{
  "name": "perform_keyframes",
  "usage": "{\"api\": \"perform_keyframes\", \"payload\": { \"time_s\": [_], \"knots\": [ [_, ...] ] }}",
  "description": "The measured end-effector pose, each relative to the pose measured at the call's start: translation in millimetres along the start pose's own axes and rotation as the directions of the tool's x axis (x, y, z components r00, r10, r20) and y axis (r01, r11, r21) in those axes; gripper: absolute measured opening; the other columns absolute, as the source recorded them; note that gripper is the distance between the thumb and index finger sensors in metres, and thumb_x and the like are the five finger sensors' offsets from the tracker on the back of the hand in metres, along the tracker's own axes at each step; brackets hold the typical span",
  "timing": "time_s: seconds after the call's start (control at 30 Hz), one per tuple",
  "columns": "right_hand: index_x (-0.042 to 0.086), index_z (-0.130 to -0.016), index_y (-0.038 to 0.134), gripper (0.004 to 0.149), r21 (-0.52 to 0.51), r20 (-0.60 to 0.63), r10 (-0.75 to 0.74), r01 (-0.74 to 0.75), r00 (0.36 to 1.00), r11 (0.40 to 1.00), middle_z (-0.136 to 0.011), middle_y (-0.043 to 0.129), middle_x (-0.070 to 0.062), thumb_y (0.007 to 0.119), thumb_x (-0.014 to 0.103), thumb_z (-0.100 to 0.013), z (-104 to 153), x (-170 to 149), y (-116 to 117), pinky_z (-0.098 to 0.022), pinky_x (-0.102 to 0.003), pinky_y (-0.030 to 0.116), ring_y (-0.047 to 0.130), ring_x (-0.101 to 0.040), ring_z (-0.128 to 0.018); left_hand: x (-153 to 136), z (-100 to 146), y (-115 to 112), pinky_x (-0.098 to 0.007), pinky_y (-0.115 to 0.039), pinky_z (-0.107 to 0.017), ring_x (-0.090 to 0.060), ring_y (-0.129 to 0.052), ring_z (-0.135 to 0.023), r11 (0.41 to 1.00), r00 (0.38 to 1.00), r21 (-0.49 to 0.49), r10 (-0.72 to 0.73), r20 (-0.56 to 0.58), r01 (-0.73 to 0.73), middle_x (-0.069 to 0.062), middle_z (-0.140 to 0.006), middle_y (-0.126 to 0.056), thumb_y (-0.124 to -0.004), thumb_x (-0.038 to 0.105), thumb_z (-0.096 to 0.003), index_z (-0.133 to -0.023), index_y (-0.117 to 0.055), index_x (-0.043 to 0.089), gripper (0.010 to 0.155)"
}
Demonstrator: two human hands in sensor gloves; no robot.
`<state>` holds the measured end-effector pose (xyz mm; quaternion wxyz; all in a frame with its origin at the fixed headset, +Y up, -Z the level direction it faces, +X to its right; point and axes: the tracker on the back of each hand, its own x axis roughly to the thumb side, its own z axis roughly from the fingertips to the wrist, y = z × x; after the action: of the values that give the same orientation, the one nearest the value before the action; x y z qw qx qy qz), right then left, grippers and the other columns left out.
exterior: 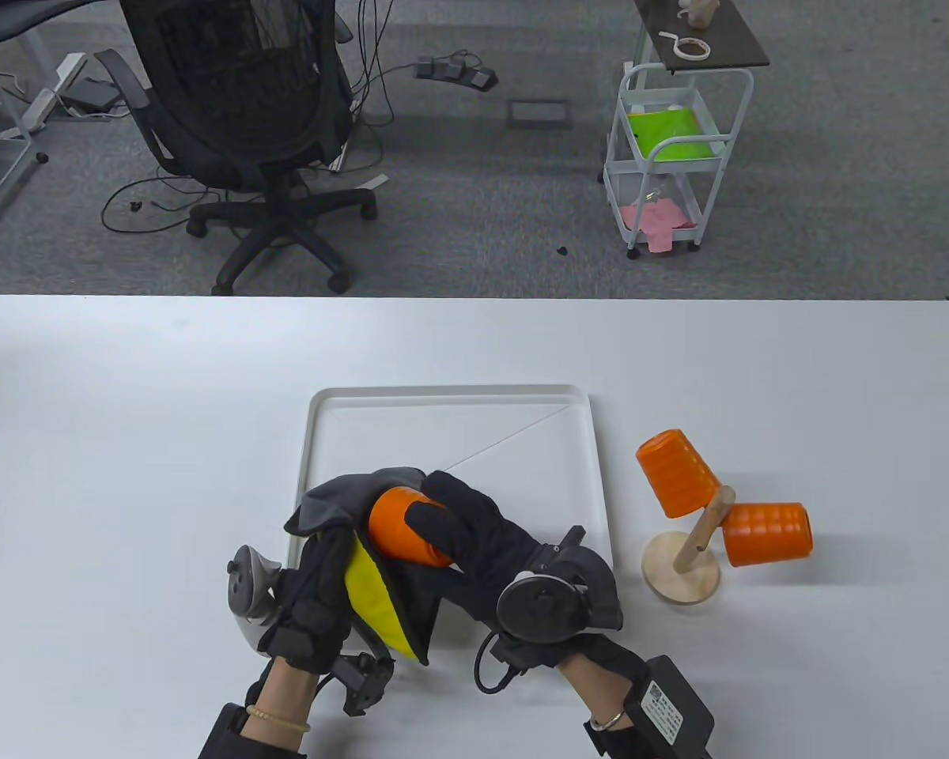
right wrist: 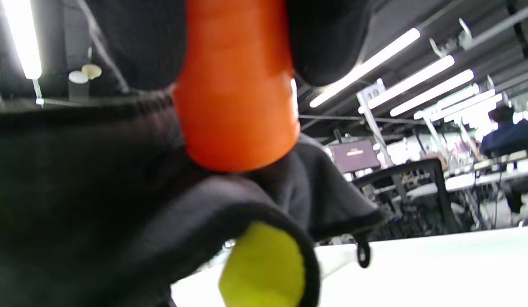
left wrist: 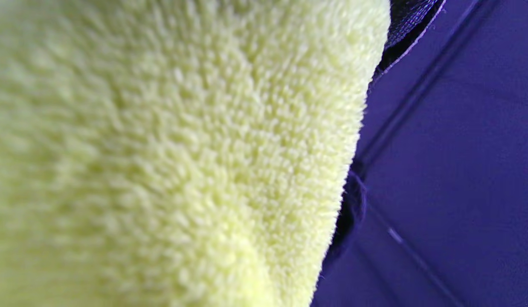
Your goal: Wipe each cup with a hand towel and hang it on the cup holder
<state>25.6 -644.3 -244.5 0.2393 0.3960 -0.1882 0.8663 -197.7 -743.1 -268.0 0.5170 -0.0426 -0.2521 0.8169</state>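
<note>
My right hand (exterior: 459,530) grips an orange cup (exterior: 402,528) over the near left of the white tray (exterior: 585,474). My left hand (exterior: 316,585) holds a hand towel (exterior: 379,593), grey outside and yellow inside, wrapped around the cup's far end. In the right wrist view the cup (right wrist: 236,98) sits between my gloved fingers (right wrist: 328,38) with the grey towel (right wrist: 97,183) below it. The yellow towel face (left wrist: 161,153) fills the left wrist view. Two more orange cups (exterior: 676,472) (exterior: 767,534) hang on the wooden cup holder (exterior: 684,565), right of the tray.
The tray lies mid-table with bare white table around it. Beyond the far edge stand a black office chair (exterior: 237,118) and a white cart (exterior: 668,150).
</note>
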Motion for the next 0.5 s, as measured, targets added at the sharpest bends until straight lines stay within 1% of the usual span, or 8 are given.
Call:
{"api": "perform_keyframes", "payload": {
  "time_s": [0.03, 0.07, 0.1, 0.17, 0.27, 0.33, 0.4, 0.5],
  "knots": [
    [0.040, -0.109, 0.034, 0.076, 0.000, 0.012, 0.037, -0.037, 0.999, 0.999, -0.118, 0.040, -0.012, 0.082, 0.044, -0.049, 0.4, 1.0, 1.6, -0.069, -0.040, 0.078, 0.070, -0.043, -0.096, -0.6, -1.0, -3.1, -0.044, -0.079, -0.062, -0.033, -0.065, -0.107, 1.000, 1.000, -0.029, 0.013, -0.002, -0.013, -0.011, -0.121, -0.058, -0.055, 0.062, -0.0674, -0.119, -0.038, 0.019, 0.069],
    [0.041, -0.108, 0.034, 0.076, 0.008, 0.015, 0.071, -0.071, 0.997, 0.997, -0.118, 0.039, -0.011, 0.082, 0.044, -0.049, 1.4, 1.7, 2.5, -0.069, -0.040, 0.077, 0.068, -0.043, -0.097, -0.2, -1.3, -5.6, -0.046, -0.078, -0.062, -0.033, -0.063, -0.108, 0.999, 1.000, -0.050, 0.009, -0.006, -0.009, -0.014, -0.120, -0.059, -0.055, 0.062, -0.0674, -0.118, -0.039, 0.016, 0.070],
    [0.040, -0.108, 0.032, 0.077, 0.001, 0.014, 0.091, -0.091, 0.996, 0.996, -0.117, 0.039, -0.012, 0.082, 0.045, -0.049, 2.7, 1.7, 2.0, -0.069, -0.038, 0.078, 0.070, -0.042, -0.096, 0.2, -0.6, -5.8, -0.046, -0.078, -0.062, -0.032, -0.065, -0.107, 0.999, 1.000, -0.041, -0.012, -0.008, 0.011, -0.014, -0.120, -0.060, -0.056, 0.062, -0.0672, -0.117, -0.040, 0.015, 0.070],
    [0.040, -0.108, 0.032, 0.078, 0.000, 0.015, 0.062, -0.062, 0.998, 0.998, -0.117, 0.041, -0.014, 0.082, 0.045, -0.049, 5.0, 0.6, 1.5, -0.068, -0.038, 0.079, 0.071, -0.041, -0.096, 2.0, -1.0, -5.0, -0.044, -0.079, -0.061, -0.031, -0.069, -0.105, 0.997, 0.998, -0.044, -0.067, -0.001, 0.067, -0.010, -0.118, -0.065, -0.055, 0.063, -0.0668, -0.116, -0.044, 0.016, 0.070],
    [0.036, -0.109, 0.030, 0.078, -0.022, -0.025, 0.008, -0.008, 1.000, 1.000, -0.114, 0.046, -0.018, 0.079, 0.049, -0.050, 6.6, -3.3, 0.4, -0.065, -0.035, 0.082, 0.076, -0.039, -0.092, 5.3, -0.2, -9.5, -0.044, -0.077, -0.065, -0.027, -0.064, -0.109, 0.991, 0.992, -0.064, -0.119, 0.037, 0.121, -0.007, -0.120, -0.061, -0.055, 0.064, -0.0668, -0.117, -0.040, 0.019, 0.070],
    [0.032, -0.111, 0.030, 0.079, -0.036, -0.058, -0.075, 0.073, 0.995, 0.997, -0.112, 0.050, -0.022, 0.077, 0.051, -0.050, 6.6, -7.8, -1.8, -0.061, -0.033, 0.085, 0.082, -0.038, -0.088, 7.9, 1.0, -15.8, -0.046, -0.069, -0.072, -0.023, -0.058, -0.114, 0.986, 0.986, -0.062, -0.153, 0.073, 0.158, -0.003, -0.124, -0.056, -0.056, 0.064, -0.0663, -0.119, -0.037, 0.023, 0.070],
    [0.027, -0.111, 0.030, 0.080, -0.050, -0.087, -0.164, 0.161, 0.983, 0.986, -0.109, 0.052, -0.025, 0.076, 0.052, -0.051, 6.5, -11.6, -3.2, -0.057, -0.032, 0.088, 0.087, -0.036, -0.083, 10.6, 1.9, -20.9, -0.051, -0.054, -0.081, -0.017, -0.048, -0.119, 0.974, 0.973, -0.069, -0.206, 0.105, 0.214, 0.003, -0.128, -0.048, -0.057, 0.064, -0.0659, -0.120, -0.031, 0.029, 0.069],
    [0.021, -0.113, 0.033, 0.079, -0.070, -0.125, -0.320, 0.313, 0.939, 0.947, -0.104, 0.058, -0.029, 0.071, 0.056, -0.052, 7.1, -20.4, -5.4, -0.049, -0.030, 0.090, 0.093, -0.033, -0.073, 18.6, 3.2, -29.6, -0.052, -0.045, -0.084, -0.009, -0.038, -0.121, 0.924, 0.917, -0.074, -0.358, 0.174, 0.374, 0.012, -0.130, -0.041, -0.059, 0.063, -0.0647, -0.119, -0.028, 0.036, 0.068]
  ]
}}
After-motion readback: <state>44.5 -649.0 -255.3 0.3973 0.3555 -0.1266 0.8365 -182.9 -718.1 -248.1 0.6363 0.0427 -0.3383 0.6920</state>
